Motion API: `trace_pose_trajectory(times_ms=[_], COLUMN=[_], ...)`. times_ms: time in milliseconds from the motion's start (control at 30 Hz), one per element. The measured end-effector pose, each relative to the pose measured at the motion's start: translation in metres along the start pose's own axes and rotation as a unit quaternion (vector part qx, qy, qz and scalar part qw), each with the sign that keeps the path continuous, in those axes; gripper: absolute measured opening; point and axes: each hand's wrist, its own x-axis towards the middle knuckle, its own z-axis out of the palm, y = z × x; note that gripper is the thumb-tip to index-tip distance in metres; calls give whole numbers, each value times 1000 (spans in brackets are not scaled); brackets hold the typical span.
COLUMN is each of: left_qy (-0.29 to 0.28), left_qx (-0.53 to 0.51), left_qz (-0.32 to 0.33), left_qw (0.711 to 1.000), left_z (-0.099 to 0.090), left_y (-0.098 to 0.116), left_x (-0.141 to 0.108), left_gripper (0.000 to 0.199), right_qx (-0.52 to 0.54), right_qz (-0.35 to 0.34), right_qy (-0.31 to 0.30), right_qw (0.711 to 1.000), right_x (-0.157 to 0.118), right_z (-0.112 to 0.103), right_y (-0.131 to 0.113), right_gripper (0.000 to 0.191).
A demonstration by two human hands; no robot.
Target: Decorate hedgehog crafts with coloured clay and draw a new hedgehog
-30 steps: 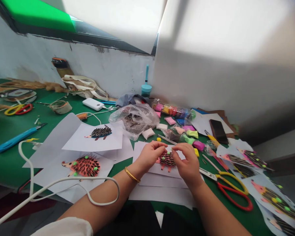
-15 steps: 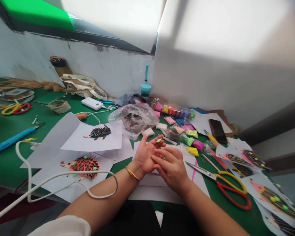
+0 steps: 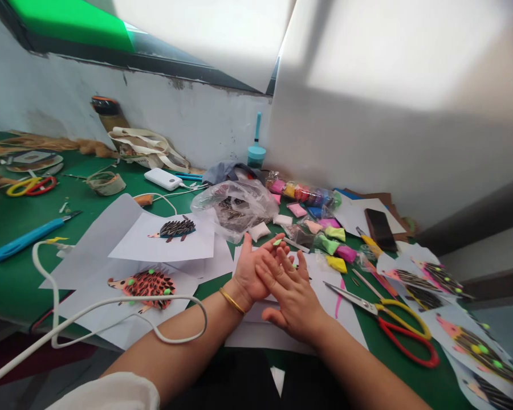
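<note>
My left hand (image 3: 253,272) is palm up over white paper (image 3: 273,331), with a small piece of light green clay (image 3: 277,242) on its fingers. Across that palm lies my right hand (image 3: 291,296), palm down, its fingers spread and its thumb apart. Whatever may be between the two palms is hidden. Part of a picture on the paper shows just beyond the right fingertips. Left of the hands lies a red hedgehog picture (image 3: 153,288) with green dots, and above it a dark seed-covered hedgehog picture (image 3: 177,228).
A clear bag of seeds (image 3: 235,208) and colourful clay packets (image 3: 336,263) lie beyond the hands. Open scissors (image 3: 378,310) rest at the right, near more hedgehog pictures (image 3: 474,341). A white cable (image 3: 111,300) loops over the left forearm. A blue craft knife (image 3: 25,239) lies far left.
My right hand has opened from bent, gathered fingers to spread fingers laid on the left palm. The green bit seen between its fingers is now out of sight. The view has shifted slightly.
</note>
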Motion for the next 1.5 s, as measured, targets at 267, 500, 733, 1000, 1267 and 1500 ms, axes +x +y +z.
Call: trace_pose_trajectory(times_ms=[267, 500, 733, 1000, 1267, 1500], left_qy=[-2, -17, -10, -16, -19, -14], left_qx=[1, -5, 13, -2, -4, -5], left_qz=[14, 37, 25, 22, 17, 7], left_qw=[1000, 999, 1000, 1000, 1000, 1000], left_z=[0, 0, -1, -2, -3, -3], left_y=[1, 3, 1, 2, 2, 2], left_x=[2, 2, 3, 3, 4, 4], left_gripper=[83, 82, 81, 81, 81, 80], right_qx=[32, 30, 19, 29, 33, 40], right_qz=[1, 24, 42, 42, 37, 35], right_qy=[26, 62, 65, 65, 64, 47], right_qw=[999, 997, 997, 997, 997, 997], right_x=[2, 2, 0, 2, 1, 2], right_z=[-4, -5, -3, -5, -3, -4], right_y=[4, 6, 8, 6, 8, 7], right_gripper=[68, 57, 53, 53, 51, 54])
